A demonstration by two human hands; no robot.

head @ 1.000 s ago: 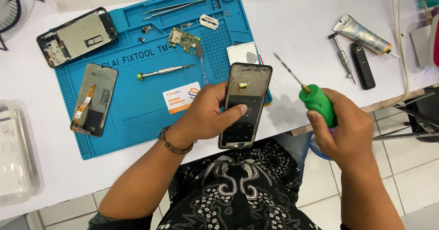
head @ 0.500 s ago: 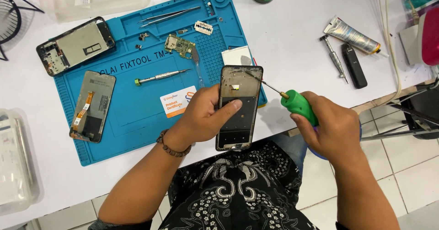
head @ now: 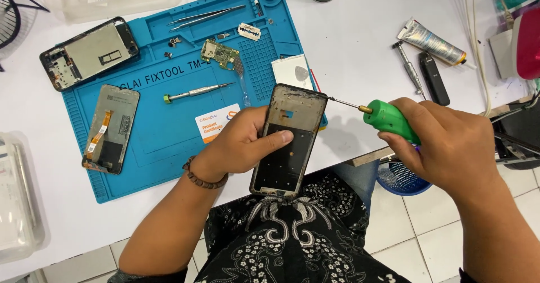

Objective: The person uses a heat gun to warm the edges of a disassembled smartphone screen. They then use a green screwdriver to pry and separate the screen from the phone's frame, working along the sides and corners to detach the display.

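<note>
Left hand (head: 239,145): wrapped around the phone frame (head: 288,142), thumb laid across its inner face, fingers behind it; a beaded bracelet (head: 202,179) sits on the wrist.
Phone frame: a stripped dark shell with no screen, held lengthwise over the near edge of the worktop (head: 360,41), its top end over the blue mat's right corner and its bottom end above the person's patterned lap.
Right hand (head: 444,145): closed around the green handle of a screwdriver (head: 388,118), held nearly level.
Screwdriver tip: the thin shaft points left and meets the upper right edge of the phone frame (whether it sits in a screw is too small to tell).
Blue mat (head: 163,142): lies on the white worktop left of the hands, with moulded trays along its far edge.
On the mat: a second, slim screwdriver (head: 197,92) with a green cap, a small green circuit board (head: 219,54), tweezers (head: 208,16), a razor blade (head: 249,31) and a display panel (head: 110,128) with an orange flex cable.
Left of the mat's top corner: another opened phone body (head: 89,53), partly on the mat.
Right side of worktop: a squeezed glue tube (head: 431,41), a small metal driver and a black bar-shaped thing (head: 434,78), all well apart from the hands.
</note>
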